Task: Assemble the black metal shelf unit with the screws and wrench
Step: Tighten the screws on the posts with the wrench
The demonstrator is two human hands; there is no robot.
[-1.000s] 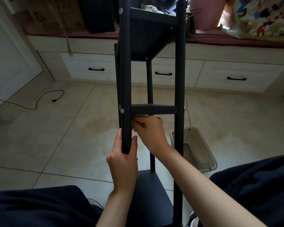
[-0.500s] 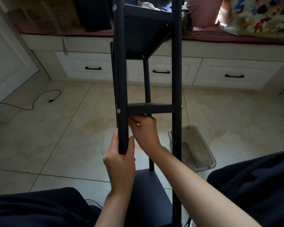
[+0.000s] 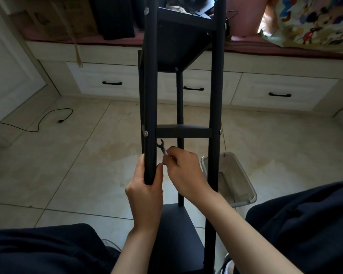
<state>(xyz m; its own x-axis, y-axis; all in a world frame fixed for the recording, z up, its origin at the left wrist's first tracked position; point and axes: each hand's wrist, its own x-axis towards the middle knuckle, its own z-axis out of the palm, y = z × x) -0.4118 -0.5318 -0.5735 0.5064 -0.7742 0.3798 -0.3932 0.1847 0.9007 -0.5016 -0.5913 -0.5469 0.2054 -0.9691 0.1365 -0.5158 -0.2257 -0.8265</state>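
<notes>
The black metal shelf unit (image 3: 216,80) lies tilted away from me, its legs running up the middle of the view. My left hand (image 3: 147,192) grips the end of the near left leg (image 3: 151,107). My right hand (image 3: 184,173) pinches a small open-ended wrench (image 3: 162,147), whose jaw points up just below the middle shelf panel (image 3: 183,132). The jaw is free of the frame. Silver screw heads (image 3: 146,133) show where the middle shelf meets the left leg, and another screw (image 3: 146,10) sits at the top shelf.
A clear plastic bin (image 3: 244,180) lies on the tiled floor right of the shelf. White drawers (image 3: 281,91) with black handles run along the back under a cushioned bench. A black cable (image 3: 48,117) trails on the floor at left. My dark-trousered legs fill the bottom corners.
My right hand has dropped away from under the middle shelf, and the wrench is now visible in its fingers. The left hand keeps its grip on the leg.
</notes>
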